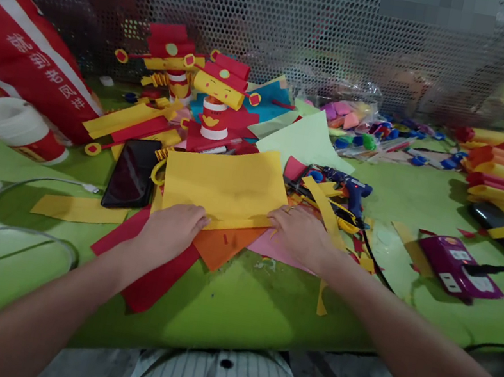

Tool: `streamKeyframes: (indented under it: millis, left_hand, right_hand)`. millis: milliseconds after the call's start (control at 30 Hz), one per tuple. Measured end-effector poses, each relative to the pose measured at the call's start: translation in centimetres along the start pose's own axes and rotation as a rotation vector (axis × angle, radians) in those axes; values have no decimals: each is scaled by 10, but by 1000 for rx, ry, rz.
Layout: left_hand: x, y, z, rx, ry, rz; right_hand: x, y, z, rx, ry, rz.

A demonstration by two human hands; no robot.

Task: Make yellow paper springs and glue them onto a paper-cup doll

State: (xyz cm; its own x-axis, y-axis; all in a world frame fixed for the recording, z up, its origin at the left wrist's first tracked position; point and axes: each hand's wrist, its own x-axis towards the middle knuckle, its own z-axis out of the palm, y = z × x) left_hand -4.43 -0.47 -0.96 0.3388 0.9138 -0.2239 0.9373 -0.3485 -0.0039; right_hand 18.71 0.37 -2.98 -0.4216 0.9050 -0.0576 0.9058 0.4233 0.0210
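Observation:
A yellow paper sheet (223, 183) lies in front of me, with a narrow strip turned up along its near edge. My left hand (177, 227) is closed on that edge near its left end, fingers curled. Toward the other end, my right hand (300, 233) grips the same edge between thumb and fingers. Under the sheet, orange paper (222, 248), red paper (160, 283) and pink paper (286, 254) stick out on the near side. Pale green paper (307, 136) lies just behind it.
A black phone (131, 174) and a yellow strip (80, 210) lie on the left, near paper cups (12, 123) and a white cable. Paper-hatted cup figures (218, 95) stand behind. Right are a blue glue gun (350, 186), paper scraps and a purple power strip (460, 267).

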Motion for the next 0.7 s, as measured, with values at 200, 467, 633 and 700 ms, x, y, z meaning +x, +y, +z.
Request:
streamKeyframes:
  millis: [200,467,633,700]
  left_hand:
    - [5,1,5,34,-11,-46]
    - [10,3,4,39,-54,-52]
    - [11,2,5,32,-51,-58]
    - [11,2,4,37,-51,-58]
  right_hand:
    - [3,-3,7,-13,-5,20]
    - [7,-7,12,-21,16,46]
    - [7,-8,13,-16,44,78]
    - [7,-9,13,-18,42,81]
